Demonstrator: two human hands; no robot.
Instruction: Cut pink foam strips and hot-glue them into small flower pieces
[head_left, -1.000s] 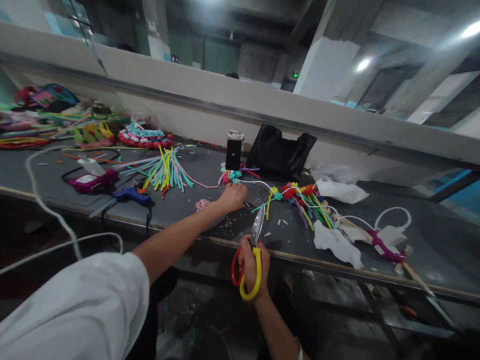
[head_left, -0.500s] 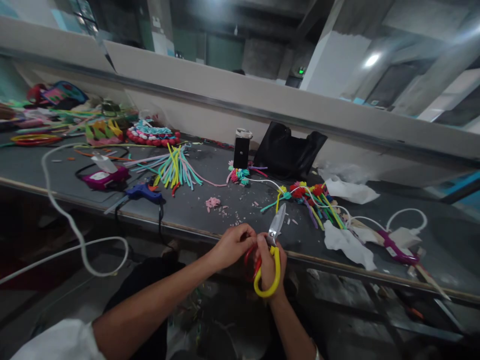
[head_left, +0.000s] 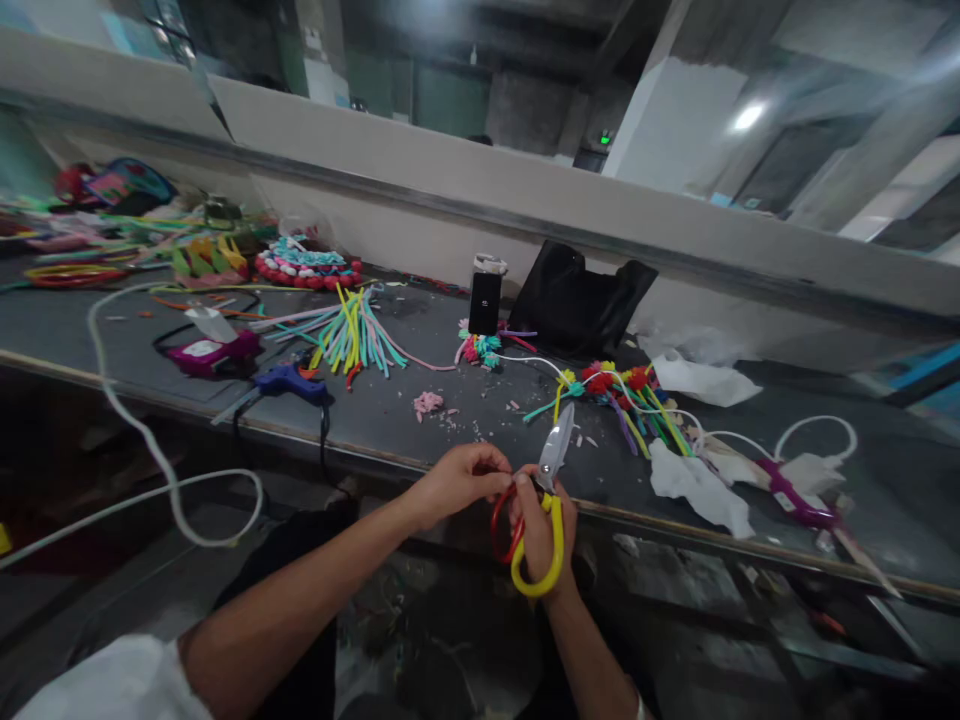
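My right hand (head_left: 541,530) is closed around a pair of scissors (head_left: 556,450) with one yellow and one red handle loop. The blades are together and point up and away over the bench edge. My left hand (head_left: 469,482) is pinched, its fingertips meeting my right thumb beside the scissors' pivot. What is between those fingertips is too small to make out. Just beyond the hands lies a small heap of pink cut pieces (head_left: 427,402) among scattered scraps. To the right sits a bunch of red and yellow fuzzy flowers with coloured pipe-cleaner stems (head_left: 611,385).
A fan of yellow and teal pipe cleaners (head_left: 356,335) lies left, near a blue glue gun (head_left: 291,381) and a purple device (head_left: 214,352). A phone (head_left: 485,300) stands before a black bag (head_left: 581,300). White paper (head_left: 697,490) and a cable (head_left: 142,430) lie around.
Both hands and the scissors keep nearly the same place. My left fingers have shifted slightly at the pinch; the whole view has moved a little.
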